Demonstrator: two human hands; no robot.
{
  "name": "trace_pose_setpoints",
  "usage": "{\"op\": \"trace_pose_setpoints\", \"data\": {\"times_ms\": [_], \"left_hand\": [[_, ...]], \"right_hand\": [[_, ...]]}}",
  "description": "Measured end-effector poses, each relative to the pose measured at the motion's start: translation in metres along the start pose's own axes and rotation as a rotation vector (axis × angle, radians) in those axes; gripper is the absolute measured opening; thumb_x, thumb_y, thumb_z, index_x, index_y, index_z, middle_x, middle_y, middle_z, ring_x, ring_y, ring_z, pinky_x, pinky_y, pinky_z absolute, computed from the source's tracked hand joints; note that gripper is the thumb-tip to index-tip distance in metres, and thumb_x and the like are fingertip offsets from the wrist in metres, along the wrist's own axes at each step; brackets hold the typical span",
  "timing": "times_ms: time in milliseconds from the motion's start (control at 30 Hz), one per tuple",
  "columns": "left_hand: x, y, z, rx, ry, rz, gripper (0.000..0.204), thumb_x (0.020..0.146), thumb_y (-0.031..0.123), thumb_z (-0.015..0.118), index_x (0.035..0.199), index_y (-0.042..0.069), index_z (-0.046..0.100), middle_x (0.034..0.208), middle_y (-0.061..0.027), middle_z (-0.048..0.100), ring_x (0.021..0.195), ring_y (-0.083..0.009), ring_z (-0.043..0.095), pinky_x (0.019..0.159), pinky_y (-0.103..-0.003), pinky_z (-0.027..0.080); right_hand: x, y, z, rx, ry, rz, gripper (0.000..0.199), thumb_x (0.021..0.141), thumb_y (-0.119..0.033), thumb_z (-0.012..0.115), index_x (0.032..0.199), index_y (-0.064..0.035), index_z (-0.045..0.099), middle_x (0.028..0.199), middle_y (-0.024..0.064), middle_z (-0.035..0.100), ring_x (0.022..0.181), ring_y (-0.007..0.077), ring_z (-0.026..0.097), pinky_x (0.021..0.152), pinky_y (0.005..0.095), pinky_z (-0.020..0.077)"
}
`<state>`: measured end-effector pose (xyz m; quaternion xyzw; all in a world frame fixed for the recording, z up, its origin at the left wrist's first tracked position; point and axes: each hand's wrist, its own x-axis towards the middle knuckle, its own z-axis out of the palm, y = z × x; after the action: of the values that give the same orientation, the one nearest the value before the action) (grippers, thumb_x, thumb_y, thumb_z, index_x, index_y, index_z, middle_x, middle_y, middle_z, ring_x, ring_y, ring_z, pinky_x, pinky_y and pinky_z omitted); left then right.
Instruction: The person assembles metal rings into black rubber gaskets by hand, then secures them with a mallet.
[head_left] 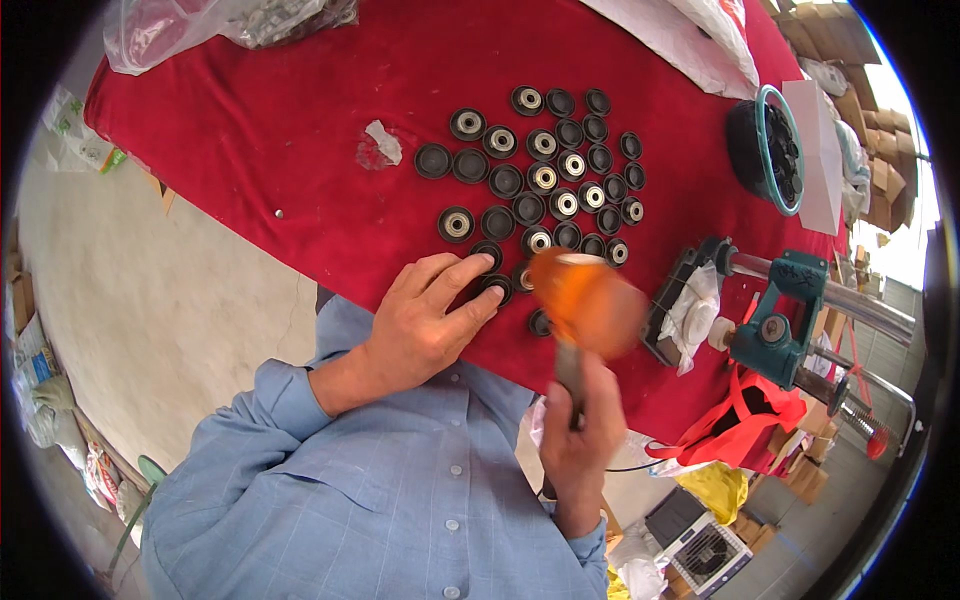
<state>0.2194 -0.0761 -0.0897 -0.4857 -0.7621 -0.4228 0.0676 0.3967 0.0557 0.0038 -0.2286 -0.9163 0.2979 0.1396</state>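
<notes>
On the far left, a pale floor (240, 340) borders a desk (250, 170) covered in red cloth. A clear plastic bag (165, 35) sits at its far left corner, and a crumpled white scrap (384, 143) lies nearer the middle.

The left hand (425, 315), sleeved in blue, reaches in palm down; its fingers are loosely spread, the tips touching 2 black round caps at the near edge of a loose cluster. The black round caps (498, 223) lie flat, most hollow side up; several hold silver rings (468, 123) at their centres.

Right of the left hand is a mallet with an orange head (595, 310), blurred. Its handle runs away from the person, tipped slightly right; the head sits crosswise at the far end, 1 end toward the caps. Its height above them cannot be told. The right hand (583, 430) has its fingers clenched around the handle.

Farther right stand a teal metal fixture (785, 305), a red bag (735, 425) and a dark bucket (742, 145) of black parts.
</notes>
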Motion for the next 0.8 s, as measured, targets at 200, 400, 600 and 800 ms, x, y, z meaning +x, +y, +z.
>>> {"op": "trace_pose_setpoints", "data": {"times_ms": [200, 400, 600, 800], "left_hand": [[-0.002, -0.001, 0.001, 0.025, 0.012, -0.024, 0.03, 0.081, 0.011, 0.082, 0.111, 0.007, 0.079, 0.128, -0.0111, 0.069, 0.108, -0.0291, 0.065, 0.082, -0.039, 0.054], [-0.003, -0.002, -0.002, 0.012, 0.013, -0.02, 0.029, 0.083, 0.013, 0.08, 0.112, 0.008, 0.079, 0.128, -0.0102, 0.07, 0.108, -0.0278, 0.065, 0.08, -0.039, 0.053], [-0.005, 0.003, -0.005, 0.012, -0.026, -0.018, 0.03, 0.084, 0.013, 0.079, 0.114, 0.009, 0.079, 0.129, -0.0086, 0.069, 0.109, -0.0269, 0.063, 0.087, -0.04, 0.051], [-0.004, -0.002, 0.001, 0.048, 0.028, 0.005, 0.032, 0.083, 0.014, 0.08, 0.115, 0.009, 0.079, 0.132, -0.0066, 0.069, 0.109, -0.025, 0.063, 0.089, -0.04, 0.05]], "right_hand": [[0.004, 0.002, 0.008, 0.041, -0.072, 0.051, 0.056, 0.092, 0.006, 0.07, 0.147, 0.0061, 0.057, 0.113, 0.0232, 0.069, 0.097, 0.0359, 0.072, 0.083, 0.0382, 0.0583], [0.009, -0.014, -0.013, 0.303, 0.099, 0.295, 0.053, 0.098, 0.001, 0.068, 0.149, 0.0078, 0.054, 0.119, 0.0204, 0.072, 0.095, 0.0216, 0.071, 0.083, 0.033, 0.0586], [0.033, 0.001, 0.018, 0.043, -0.057, 0.084, 0.058, 0.101, -0.001, 0.066, 0.157, 0.003, 0.052, 0.127, 0.0174, 0.072, 0.093, 0.0171, 0.073, 0.081, 0.0299, 0.0585], [0.021, 0.001, -0.012, 0.408, 0.155, 0.364, 0.058, 0.105, 0.001, 0.058, 0.161, 0.0016, 0.045, 0.11, 0.0107, 0.071, 0.075, 0.0094, 0.063, 0.066, 0.0243, 0.0528]]}}
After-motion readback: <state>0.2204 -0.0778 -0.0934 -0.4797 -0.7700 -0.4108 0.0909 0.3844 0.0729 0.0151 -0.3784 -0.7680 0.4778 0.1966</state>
